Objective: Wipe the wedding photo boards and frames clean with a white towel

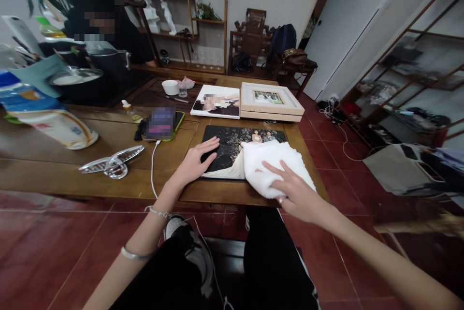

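Note:
A dark photo album (pixel 232 143) with a wedding picture on its cover lies flat near the front edge of the wooden table (pixel 108 174). My left hand (pixel 195 161) rests open on the album's left side, fingers flat. My right hand (pixel 290 189) presses a folded white cloth (pixel 270 162) onto the album's right part, fingers spread over the cloth. A ring shows on one finger and bracelets on my left wrist.
Behind the album lie a white photo book (pixel 216 101) and two stacked framed boxes (pixel 270 101). A phone (pixel 161 125) with a white cable, metal tongs (pixel 112 161), a bag (pixel 47 121), a bowl (pixel 170 87) and pots stand to the left. Another person sits at the far left.

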`<state>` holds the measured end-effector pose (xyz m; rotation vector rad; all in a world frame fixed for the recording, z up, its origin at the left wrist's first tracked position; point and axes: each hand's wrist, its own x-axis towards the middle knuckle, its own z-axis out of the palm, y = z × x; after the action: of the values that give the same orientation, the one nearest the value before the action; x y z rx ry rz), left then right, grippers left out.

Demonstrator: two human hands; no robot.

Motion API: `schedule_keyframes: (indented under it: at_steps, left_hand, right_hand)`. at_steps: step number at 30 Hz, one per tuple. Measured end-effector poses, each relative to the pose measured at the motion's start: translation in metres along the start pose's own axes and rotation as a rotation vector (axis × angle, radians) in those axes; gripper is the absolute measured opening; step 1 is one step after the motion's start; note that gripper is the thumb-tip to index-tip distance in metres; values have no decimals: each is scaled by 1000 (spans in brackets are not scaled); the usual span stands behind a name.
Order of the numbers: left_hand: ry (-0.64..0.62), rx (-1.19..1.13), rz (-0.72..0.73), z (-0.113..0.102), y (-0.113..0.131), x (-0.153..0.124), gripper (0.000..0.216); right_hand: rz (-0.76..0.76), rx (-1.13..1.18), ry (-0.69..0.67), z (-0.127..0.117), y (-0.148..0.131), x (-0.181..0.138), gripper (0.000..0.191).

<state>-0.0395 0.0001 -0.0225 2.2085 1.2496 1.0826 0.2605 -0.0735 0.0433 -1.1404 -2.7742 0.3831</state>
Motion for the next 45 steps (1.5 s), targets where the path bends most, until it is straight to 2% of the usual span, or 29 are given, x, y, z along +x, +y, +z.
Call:
schedule_keyframes:
  at_steps: [7,11,15,21,24,26,29,34,37,41,45]
  left_hand:
    - [-5,-5,1,-1,0,0,42]
    - [-5,-12,-5,-1,0,0,42]
    - [1,-27,-16,0,-1,1,41]
    - [-5,-21,-24,0,-1,0,41]
    - [-6,-19,-19,-1,-1,0,41]
    - [-5,-18,-17,-1,0,0,41]
    - [-1,-14,-6,-1,0,0,42]
    - [-2,6,1,-1,1,0,42]
    - [-5,11,-3,-2,2,1,41]
    - [-7,6,-14,-2,2,1,41]
    - [-3,-14,-25,-2,1,0,41]
  right_hand:
    - [66,-73,122,-2,61,86,39]
    - [115,-91,171,-5,77,118,38]
    - [110,-88,155,1,59,105,41]
    - [-42,-4,22,11,-9,35,42]
    - [-110,27,-27,13,-28,16,45]
    - [-94,36,-19,12,-26,16,46]
    - [-29,19,31,8,-5,34,42]
    - [56,-64,94,-3,43,90,39]
    - [107,-95,135,-7,60,121,40]
    - [127,-99,154,-4,61,133,42]
    - [91,-99,114,5,37,108,44]
